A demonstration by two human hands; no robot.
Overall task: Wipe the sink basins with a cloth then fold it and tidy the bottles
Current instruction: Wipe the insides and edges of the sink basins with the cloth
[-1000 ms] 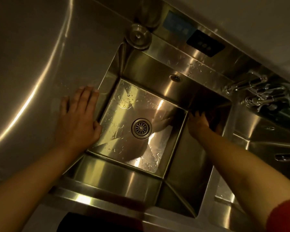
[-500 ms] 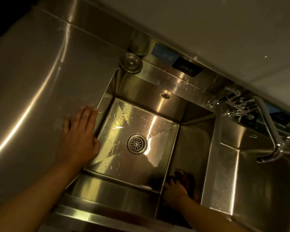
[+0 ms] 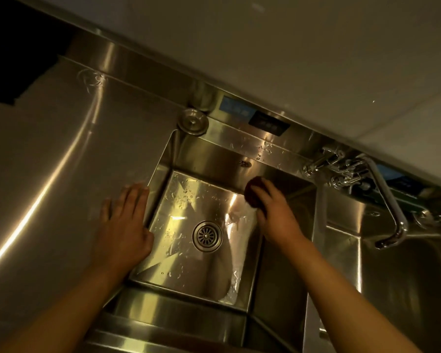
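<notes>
While the left hand (image 3: 124, 225) lies flat, fingers spread, on the counter beside the sink basin (image 3: 201, 281), the right hand (image 3: 274, 210) clamps a dark cloth (image 3: 252, 191) against its far right corner.

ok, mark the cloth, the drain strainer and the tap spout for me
cloth (image 3: 253, 190), head view: dark exposed edge beyond the right hand's fingertips.
drain strainer (image 3: 207, 236), head view: centre of the slotted grate.
tap spout (image 3: 388, 197), head view: mid-length of the tube.
</notes>
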